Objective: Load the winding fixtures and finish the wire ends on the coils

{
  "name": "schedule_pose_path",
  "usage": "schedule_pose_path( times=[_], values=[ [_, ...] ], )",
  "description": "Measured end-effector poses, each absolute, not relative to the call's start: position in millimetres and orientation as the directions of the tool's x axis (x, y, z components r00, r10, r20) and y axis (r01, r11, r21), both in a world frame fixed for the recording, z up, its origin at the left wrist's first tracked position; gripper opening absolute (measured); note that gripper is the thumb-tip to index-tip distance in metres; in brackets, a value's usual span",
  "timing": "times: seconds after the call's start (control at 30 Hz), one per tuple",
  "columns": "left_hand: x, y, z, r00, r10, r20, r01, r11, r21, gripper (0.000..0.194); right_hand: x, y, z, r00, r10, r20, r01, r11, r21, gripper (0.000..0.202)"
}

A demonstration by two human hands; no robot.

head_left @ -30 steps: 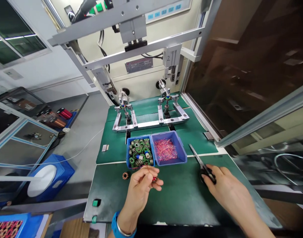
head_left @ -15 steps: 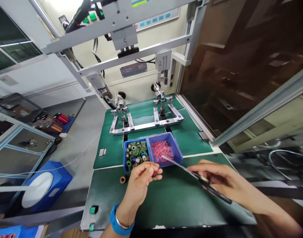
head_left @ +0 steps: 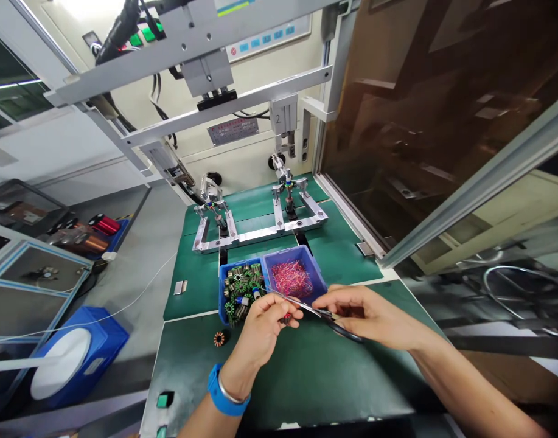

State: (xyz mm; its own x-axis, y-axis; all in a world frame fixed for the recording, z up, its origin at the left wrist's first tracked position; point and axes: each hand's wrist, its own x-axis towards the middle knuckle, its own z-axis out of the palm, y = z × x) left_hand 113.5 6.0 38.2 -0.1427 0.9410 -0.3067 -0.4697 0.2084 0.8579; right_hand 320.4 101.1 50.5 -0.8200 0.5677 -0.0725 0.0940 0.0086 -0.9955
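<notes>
Scissors (head_left: 327, 317) are now sitting in the right hand (head_left: 370, 313), lifted off the green mat (head_left: 315, 377) where they were lying a second ago, and swung in front of the blue bins (head_left: 269, 281). Blade tips are reaching the left hand (head_left: 263, 325), just in front of the bins. Left hand is pinching a small wound part with red wire (head_left: 285, 317) between fingertips, same grip as before. Right hand is clenched around the scissor handles. Judging by this, a wire trim is about to begin. One loose copper coil (head_left: 219, 338) is lying left of the bins' front edge.
</notes>
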Motion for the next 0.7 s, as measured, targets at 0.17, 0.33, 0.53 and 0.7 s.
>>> schedule_pose_path(
  times=[0.17, 0.33, 0.53, 0.7],
  values=[
    [114.0, 12.1, 36.4, -0.138, 0.931, -0.337, -0.453, 0.243, 0.858, 0.025, 322.0, 102.2, 44.8, -0.808, 0.582, -0.097, 0.119, 0.000, -0.993, 0.027],
    [115.9, 16.0, 36.9, -0.144, 0.918, -0.369, -0.448, 0.272, 0.852, 0.025, 324.4, 102.1, 38.1, -0.802, 0.577, -0.155, 0.137, -0.076, -0.988, 0.030],
    [116.6, 18.2, 36.5, -0.133, 0.915, -0.381, -0.443, 0.289, 0.848, 0.027, 324.6, 97.7, 32.5, -0.792, 0.585, -0.172, 0.115, -0.134, -0.984, 0.027],
    [119.1, 15.0, 31.2, -0.128, 0.913, -0.387, -0.427, 0.301, 0.853, 0.027, 323.7, 91.8, 35.8, -0.762, 0.604, -0.232, 0.125, -0.214, -0.969, 0.031]
  ],
)
